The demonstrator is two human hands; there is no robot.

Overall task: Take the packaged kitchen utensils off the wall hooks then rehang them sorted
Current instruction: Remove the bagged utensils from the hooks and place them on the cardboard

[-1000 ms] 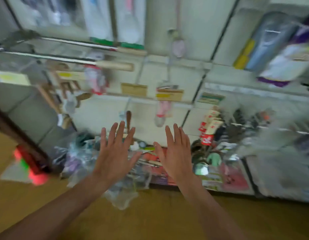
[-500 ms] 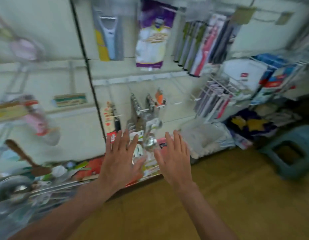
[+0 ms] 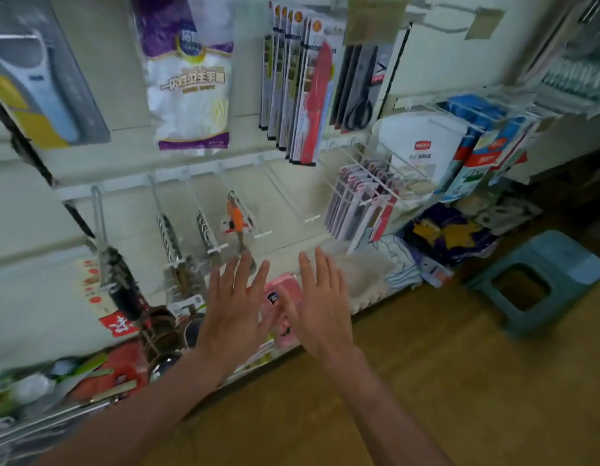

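Wall hooks (image 3: pixel 312 218) hold packaged knives (image 3: pixel 312 92); left hand (image 3: pixel 236 309) and right hand (image 3: pixel 322 307) hover spread, empty.

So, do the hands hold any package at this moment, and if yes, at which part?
Nothing is held. The left hand and the right hand are both open, fingers spread.

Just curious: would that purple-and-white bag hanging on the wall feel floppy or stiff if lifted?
Probably floppy: the purple-and-white bag looks like soft, puffy plastic film. Likely light, since its white contents look fluffy.
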